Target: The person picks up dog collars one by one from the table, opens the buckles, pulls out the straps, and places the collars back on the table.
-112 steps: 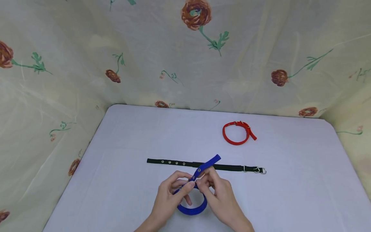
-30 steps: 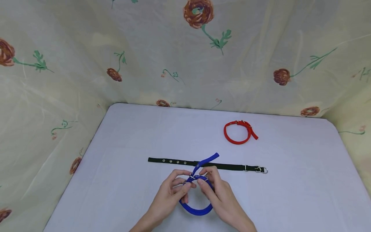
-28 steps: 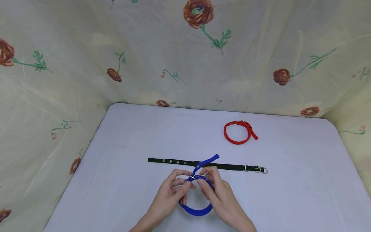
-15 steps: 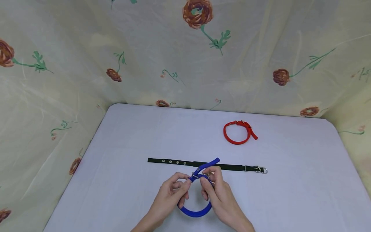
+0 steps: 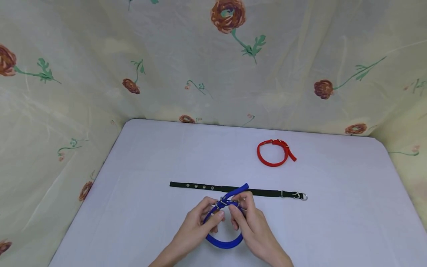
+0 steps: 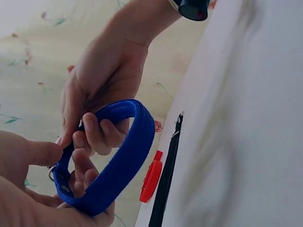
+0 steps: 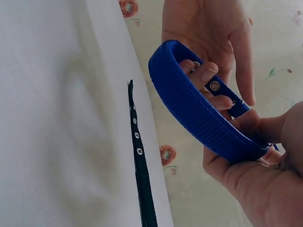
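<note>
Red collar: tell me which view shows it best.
Head view: the whole red collar shows, loop and loose end uncovered. The left wrist view has it foreshortened beside the black strap; the right wrist view lacks it.

Your left hand and your right hand are bare, and near the right wrist you wear a black device of rounded shape, with a pale edge

Passage runs left of the black strap; a red collar obstructs behind, a blue collar in front.
</note>
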